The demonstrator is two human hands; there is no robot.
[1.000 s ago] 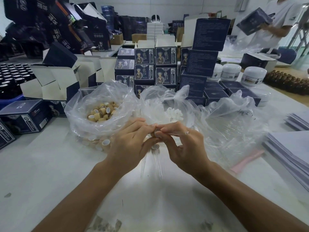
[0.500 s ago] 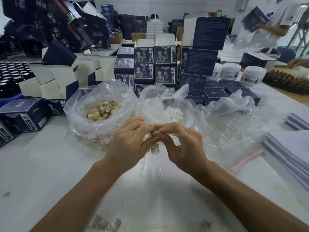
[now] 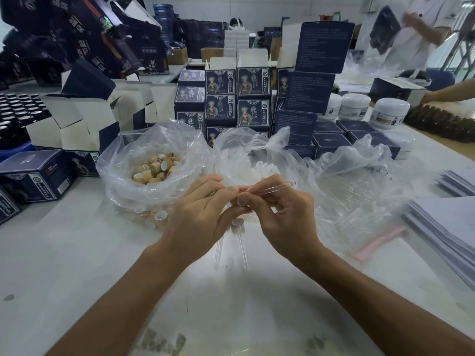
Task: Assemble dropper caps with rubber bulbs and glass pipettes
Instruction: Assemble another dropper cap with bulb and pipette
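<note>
My left hand (image 3: 198, 217) and my right hand (image 3: 280, 214) meet above the table's middle. The right hand pinches a clear glass pipette (image 3: 276, 188) that points up and to the right. The left hand's fingers curl round a small tan cap (image 3: 234, 202), mostly hidden between the fingertips. Below the hands lie two assembled droppers (image 3: 240, 236) with glass stems pointing toward me. A clear bag of tan caps (image 3: 154, 170) sits left of the hands, and a bag of white rubber bulbs (image 3: 259, 168) stands behind them.
A crumpled bag of glass pipettes (image 3: 359, 191) lies to the right, with stacked paper sheets (image 3: 447, 227) beyond it. Dark blue boxes (image 3: 239, 98), white jars (image 3: 390, 111) and rows of dark bottles (image 3: 15, 111) crowd the back. Another person (image 3: 421, 29) stands at the far right.
The pipette in my right hand has tilted up and slid a little out to the right. A second person's arm has come in at the far right edge.
</note>
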